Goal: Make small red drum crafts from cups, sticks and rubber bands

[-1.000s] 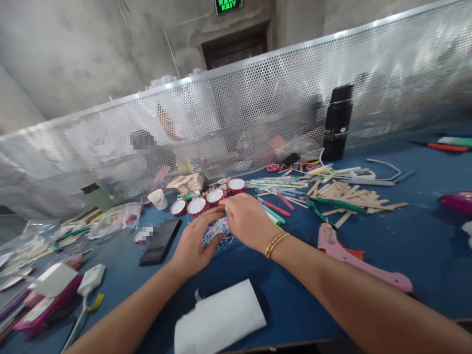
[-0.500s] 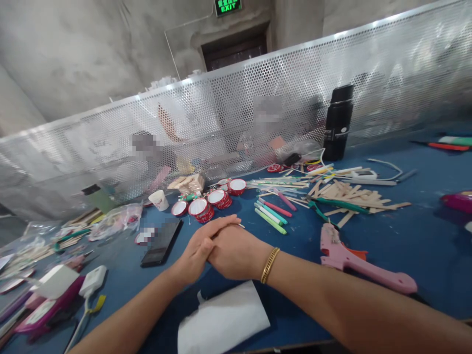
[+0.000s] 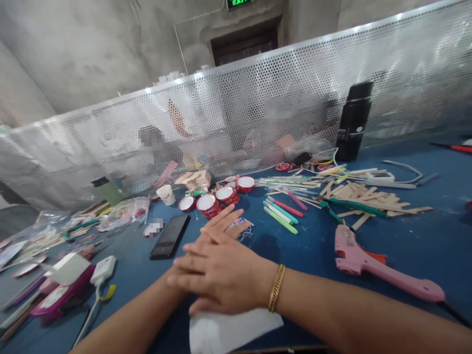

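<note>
My right hand (image 3: 230, 275) lies across the back of my left hand, its fingers spread. A gold chain bracelet (image 3: 277, 288) circles the right wrist. Underneath, my left hand (image 3: 222, 222) is partly covered, with its fingers stretched out and apart. Neither hand shows anything held. Below the right hand lies a white sheet (image 3: 236, 332), partly hidden. A tangle of coloured threads (image 3: 245, 229) sits just past the fingertips. Behind the hands are stacks of small red-rimmed round tins (image 3: 208, 204), and a black phone (image 3: 170, 237) lies to the left.
Felt-tip pens (image 3: 282, 211), wooden sticks (image 3: 368, 196) and a pink glue gun (image 3: 391, 275) lie to the right. A black flask (image 3: 354, 123) stands by the perforated metal screen (image 3: 236, 108). At left are a white adapter (image 3: 68, 269), a cable plug (image 3: 103, 270) and a paper cup (image 3: 165, 194).
My hands have gone from clasped together to overlapping with fingers spread, the right sliding over the left. The threads have come into sight. The view has shifted slightly left.
</note>
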